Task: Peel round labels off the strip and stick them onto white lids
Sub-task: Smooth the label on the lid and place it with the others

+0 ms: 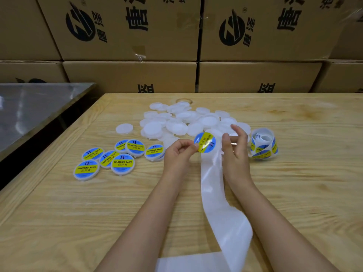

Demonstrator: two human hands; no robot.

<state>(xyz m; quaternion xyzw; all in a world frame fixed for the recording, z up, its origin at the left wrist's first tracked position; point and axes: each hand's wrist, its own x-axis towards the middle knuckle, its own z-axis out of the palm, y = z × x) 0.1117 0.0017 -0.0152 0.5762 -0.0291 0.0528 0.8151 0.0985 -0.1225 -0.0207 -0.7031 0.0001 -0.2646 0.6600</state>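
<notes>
Labels, round, glossy blue with a yellow band: one label (204, 142) is in hand at the middle of the desk (59, 213), lifted above the strip, pinched at its lower left edge by the thumb and fingertips of my left hand (179, 152). I cannot tell whether it has come fully free of the backing.

Right hand (234, 148): just right of the label, fingers loosely curled and partly spread; it appears to steady the strip at the peel point, though the contact itself is hidden.

Strip (216, 193): white, smooth, slightly sheeny backing, already bare, trailing between my forearms toward the near edge of the desk, where it folds over itself.

Roll (264, 144): loose coil of unused labels, standing just right of my right hand.

Finished lids (122, 163): seven that I count, labelled, in a cluster to the left, some overlapping.

Blank lids (176, 124): flat, matte white plastic discs with small rim tabs, in a heap behind the hands, one lying apart at the left.

Progress: early, I judge; the blank heap far outnumbers the finished cluster.

Desk: pale wood, pronounced grain. A grey metal surface (35, 107) adjoins it at the left. Stacked printed cardboard cartons (129, 73) stand behind.
</notes>
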